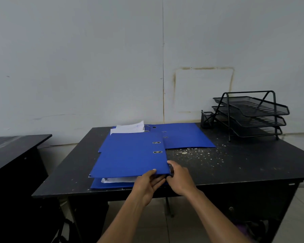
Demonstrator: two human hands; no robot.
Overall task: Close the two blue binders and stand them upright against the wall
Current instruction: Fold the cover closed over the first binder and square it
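Observation:
Two blue binders lie on a black desk (235,169). The near binder (130,155) lies flat with its front cover folded over the white pages, which show at its front edge. My left hand (147,183) grips that front edge with the thumb on top of the cover. My right hand (179,178) holds the binder's near right corner at the spine. The far binder (182,135) lies open behind it, close to the wall, with white sheets (128,128) and metal rings (146,128) showing.
A black three-tier mesh paper tray (251,113) and a mesh pen cup (206,120) stand at the desk's back right. White flecks are scattered right of the binders. A second dark desk (12,151) stands to the left. The white wall (95,67) rises directly behind.

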